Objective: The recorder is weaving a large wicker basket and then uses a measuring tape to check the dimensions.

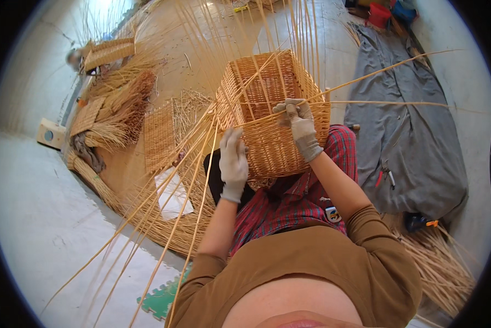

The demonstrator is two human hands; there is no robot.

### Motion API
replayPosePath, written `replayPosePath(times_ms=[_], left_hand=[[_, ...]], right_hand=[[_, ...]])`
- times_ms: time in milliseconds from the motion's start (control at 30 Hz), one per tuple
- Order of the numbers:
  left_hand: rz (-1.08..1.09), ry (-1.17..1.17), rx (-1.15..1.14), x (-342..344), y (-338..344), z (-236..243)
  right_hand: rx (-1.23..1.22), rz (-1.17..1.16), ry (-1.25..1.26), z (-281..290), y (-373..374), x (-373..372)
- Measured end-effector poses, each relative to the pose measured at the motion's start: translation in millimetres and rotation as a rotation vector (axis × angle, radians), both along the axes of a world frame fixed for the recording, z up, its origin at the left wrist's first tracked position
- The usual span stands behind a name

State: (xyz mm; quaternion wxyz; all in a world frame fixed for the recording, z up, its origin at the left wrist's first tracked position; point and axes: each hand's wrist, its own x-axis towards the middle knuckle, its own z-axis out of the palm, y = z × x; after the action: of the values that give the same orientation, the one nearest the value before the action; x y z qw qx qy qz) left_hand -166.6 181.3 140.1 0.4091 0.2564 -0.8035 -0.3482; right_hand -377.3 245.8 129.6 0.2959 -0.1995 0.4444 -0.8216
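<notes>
gloved left hand (233, 162) flat against a square wicker basket (273, 109) on the lap — right hand (300, 128), grip pinching a long willow rod (366, 102) at its rim.

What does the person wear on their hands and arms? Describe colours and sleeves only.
Both the left hand and the right hand wear light grey knitted work gloves with ribbed cuffs. The forearms are bare; brown sleeves are pushed up to about the elbows.
</notes>
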Motion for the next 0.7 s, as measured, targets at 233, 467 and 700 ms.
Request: replayPosePath(times_ms=[233, 467, 700], left_hand=[[-0.126, -0.426, 0.629, -35, -70, 35], [-0.069, -0.38, 0.694, -54, -62, 43], [0.092, -0.206, 0.868, -64, -55, 43]], right_hand=[[0.14, 0.089, 0.459, 67, -40, 20], [0.033, 0.118, 0.677, 32, -84, -44], [0.078, -0.016, 0.188, 38, 34, -3]])
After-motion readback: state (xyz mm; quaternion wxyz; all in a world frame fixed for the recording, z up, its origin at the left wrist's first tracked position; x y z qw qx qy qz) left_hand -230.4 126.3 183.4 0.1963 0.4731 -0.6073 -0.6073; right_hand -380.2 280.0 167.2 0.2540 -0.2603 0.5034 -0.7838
